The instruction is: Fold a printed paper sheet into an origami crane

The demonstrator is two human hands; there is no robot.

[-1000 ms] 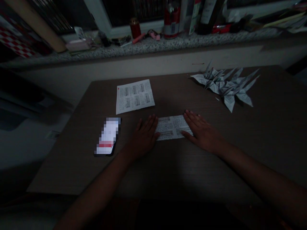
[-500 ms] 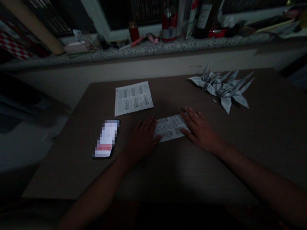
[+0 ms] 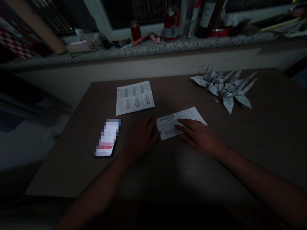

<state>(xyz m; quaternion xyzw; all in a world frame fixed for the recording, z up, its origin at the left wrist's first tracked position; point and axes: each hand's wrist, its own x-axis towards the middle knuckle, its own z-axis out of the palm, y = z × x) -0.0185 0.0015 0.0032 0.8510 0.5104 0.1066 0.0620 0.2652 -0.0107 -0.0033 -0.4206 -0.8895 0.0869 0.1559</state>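
Dim room with a speckled windowsill [image 3: 148,49] across the back, bearing a red jar [image 3: 136,31], a red container [image 3: 171,27] and a dark bottle [image 3: 206,19] with a pale label. From the head camera: below that, a brown tabletop [image 3: 155,172] with an oblong printed paper [image 3: 168,126] near the middle, lying at a slant between both hands. At the left end, left hand [image 3: 144,134] with bent, slightly parted fingers; cannot tell whether pinching the edge or merely touching. Over the right part, right hand [image 3: 198,132] palm down, loosely spread, gripping nothing visible. Farther back, a larger printed sheet [image 3: 135,97]; left of the left hand, a phone [image 3: 107,137] with a lit, pixelated screen; at back right, a cluster of pointed folded-paper shapes [image 3: 229,92], near a tiny scrap [image 3: 216,101].
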